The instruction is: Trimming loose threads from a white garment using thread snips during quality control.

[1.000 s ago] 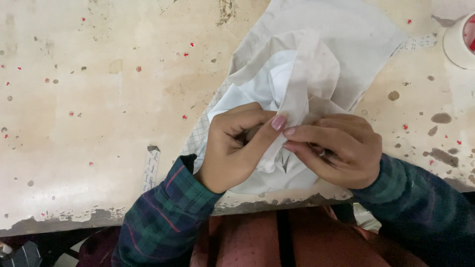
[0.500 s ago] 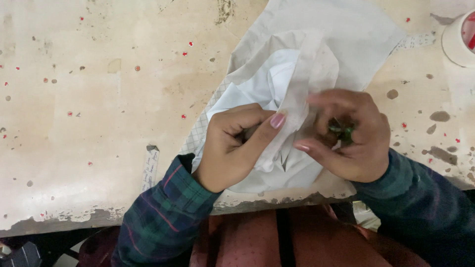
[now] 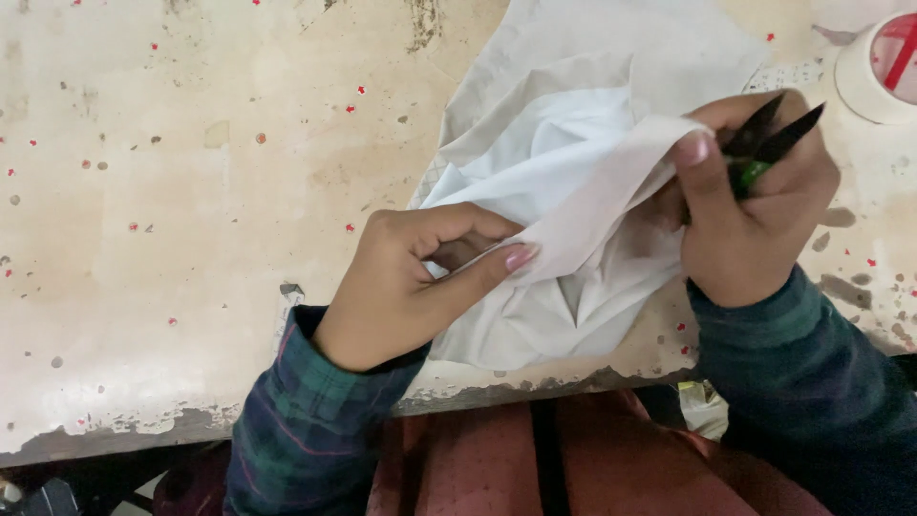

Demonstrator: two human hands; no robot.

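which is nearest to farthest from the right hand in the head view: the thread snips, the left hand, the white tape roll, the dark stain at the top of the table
1. Thread snips: held in the right hand itself, blades pointing up.
2. White tape roll: just up and to its right, at the table corner.
3. Left hand: across the white cloth, to its left.
4. Dark stain: far up at the top edge, left of the cloth.

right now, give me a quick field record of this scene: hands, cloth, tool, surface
left hand: pinches a strip of the white cloth between thumb and fingers
right hand: holds the strip's other end, plus small black snips with a green grip, blades pointing up and away
cloth: rumpled pile at the near table edge
surface: worn beige table with red flecks
other: roll of tape at far right
sleeves: dark plaid
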